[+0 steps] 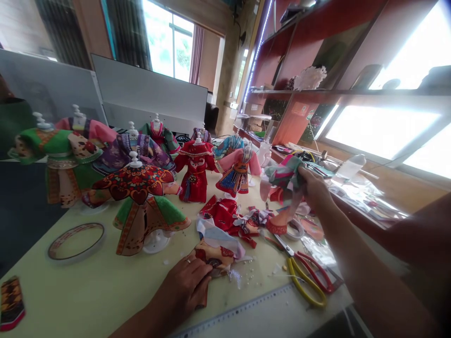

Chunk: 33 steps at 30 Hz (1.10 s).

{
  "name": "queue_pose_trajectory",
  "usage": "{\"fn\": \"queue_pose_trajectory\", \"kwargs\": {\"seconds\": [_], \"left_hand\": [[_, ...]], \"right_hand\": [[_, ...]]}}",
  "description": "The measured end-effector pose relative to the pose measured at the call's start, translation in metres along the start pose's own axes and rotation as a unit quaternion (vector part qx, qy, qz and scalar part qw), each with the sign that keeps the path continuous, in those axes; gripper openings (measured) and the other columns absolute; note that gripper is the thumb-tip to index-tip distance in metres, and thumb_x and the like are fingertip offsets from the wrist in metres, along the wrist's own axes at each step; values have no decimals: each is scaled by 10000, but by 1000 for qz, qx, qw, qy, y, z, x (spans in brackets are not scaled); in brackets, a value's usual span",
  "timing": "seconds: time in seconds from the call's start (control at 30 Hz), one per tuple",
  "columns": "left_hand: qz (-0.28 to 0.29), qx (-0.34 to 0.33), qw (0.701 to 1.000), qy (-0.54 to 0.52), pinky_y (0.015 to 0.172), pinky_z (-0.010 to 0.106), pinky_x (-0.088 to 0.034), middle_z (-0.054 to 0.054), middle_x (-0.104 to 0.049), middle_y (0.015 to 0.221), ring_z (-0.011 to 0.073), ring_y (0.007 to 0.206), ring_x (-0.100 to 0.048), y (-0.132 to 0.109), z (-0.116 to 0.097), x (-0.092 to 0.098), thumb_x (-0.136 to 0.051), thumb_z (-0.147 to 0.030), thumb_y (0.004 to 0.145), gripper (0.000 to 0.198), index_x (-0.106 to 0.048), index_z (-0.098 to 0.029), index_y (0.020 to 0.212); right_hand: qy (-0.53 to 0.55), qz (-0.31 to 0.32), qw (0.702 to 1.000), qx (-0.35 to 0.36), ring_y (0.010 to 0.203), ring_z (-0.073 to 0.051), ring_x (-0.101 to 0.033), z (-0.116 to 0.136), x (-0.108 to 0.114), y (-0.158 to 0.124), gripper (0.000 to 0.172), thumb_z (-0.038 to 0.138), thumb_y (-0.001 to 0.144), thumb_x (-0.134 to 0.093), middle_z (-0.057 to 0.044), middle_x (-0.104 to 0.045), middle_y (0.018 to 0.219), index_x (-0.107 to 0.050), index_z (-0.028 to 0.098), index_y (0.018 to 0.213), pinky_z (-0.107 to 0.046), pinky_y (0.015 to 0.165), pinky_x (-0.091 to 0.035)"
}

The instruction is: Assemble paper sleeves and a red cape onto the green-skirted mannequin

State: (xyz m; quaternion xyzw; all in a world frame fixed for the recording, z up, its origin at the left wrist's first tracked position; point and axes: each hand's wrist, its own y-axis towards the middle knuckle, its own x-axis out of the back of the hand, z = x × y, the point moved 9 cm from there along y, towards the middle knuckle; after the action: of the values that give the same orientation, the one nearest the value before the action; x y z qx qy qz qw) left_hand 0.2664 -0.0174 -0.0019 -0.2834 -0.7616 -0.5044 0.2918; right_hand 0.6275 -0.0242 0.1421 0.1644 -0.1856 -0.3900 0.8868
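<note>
Head view: left hand [185,287], fingers curled, gathers printed brown-and-red fabric [211,256] against the pale green table [88,291]. Right hand [314,188], closed, holds up a green-and-pink miniature garment [284,176]. Below the right hand: red-and-yellow-handled scissors [306,277]. Left of the left hand: round patterned-rim hoop [75,241]. Beyond both hands: miniature costumes on white stands [195,171]; red fabric scraps [221,216] just beyond the left hand.
</note>
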Motion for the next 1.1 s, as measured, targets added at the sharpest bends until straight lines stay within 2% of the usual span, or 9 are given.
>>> {"fn": "queue_pose_trajectory", "kwargs": {"seconds": [0.1, 0.27, 0.47, 0.7, 0.9, 1.0, 1.1], "left_hand": [[-1, -4, 1000, -3, 647, 302, -475, 21, -640, 740, 179, 670, -571, 0, 0, 0, -444, -144, 883, 171, -605, -194, 909], [-16, -11, 1000, 3, 700, 328, -491, 37, -662, 788, 196, 714, -593, 0, 0, 0, -455, -144, 882, 160, -597, -187, 941], [-12, -14, 1000, 2, 703, 322, -485, 30, -657, 779, 193, 714, -586, 0, 0, 0, -459, -128, 872, 155, -583, -190, 942], [8, 8, 1000, -22, 700, 317, -470, 20, -650, 796, 188, 729, -578, -3, 5, -6, -446, -135, 885, 158, -570, -201, 959], [1, -4, 1000, -8, 692, 328, -478, 31, -655, 786, 194, 711, -581, -1, 1, -2, -443, -132, 884, 158, -577, -191, 942], [0, -5, 1000, -9, 694, 337, -482, 30, -652, 775, 196, 704, -581, 0, 0, -1, -452, -130, 877, 155, -582, -191, 935], [1, -7, 1000, -11, 671, 332, -485, 32, -647, 755, 197, 694, -579, 1, -1, 0, -455, -121, 868, 157, -591, -182, 918]], "right_hand": [[26, 15, 1000, -4, 493, -122, -542, -3, -5, 0, 275, 453, 725, -678, 24, -586, 572, -649, 180, 712, -249, 457, -467], [47, 14, 999, 3, 540, -133, -578, -10, -6, 2, 294, 462, 676, -720, 19, -607, 601, -669, 176, 723, -254, 488, -494], [38, -19, 998, 44, 589, -146, -582, 3, 3, 4, 282, 471, 724, -651, 20, -587, 630, -648, 189, 739, -265, 537, -493], [-44, -32, 995, 87, 589, -177, -580, 15, 7, 6, 292, 448, 819, -521, -20, -582, 618, -632, 185, 755, -287, 512, -473], [-173, -8, 979, 106, 537, -164, -539, 10, 4, 1, 292, 454, 783, -561, -2, -563, 588, -605, 172, 719, -305, 520, -450], [-261, 12, 955, 140, 711, -230, -578, 11, -9, -17, 196, 363, 764, -606, -65, -627, 758, -623, 170, 790, -396, 669, -460], [-314, 102, 927, 179, 908, -274, -568, 7, -48, -54, 170, 275, 825, -537, -111, -641, 946, -637, 181, 925, -471, 829, -413]]}}
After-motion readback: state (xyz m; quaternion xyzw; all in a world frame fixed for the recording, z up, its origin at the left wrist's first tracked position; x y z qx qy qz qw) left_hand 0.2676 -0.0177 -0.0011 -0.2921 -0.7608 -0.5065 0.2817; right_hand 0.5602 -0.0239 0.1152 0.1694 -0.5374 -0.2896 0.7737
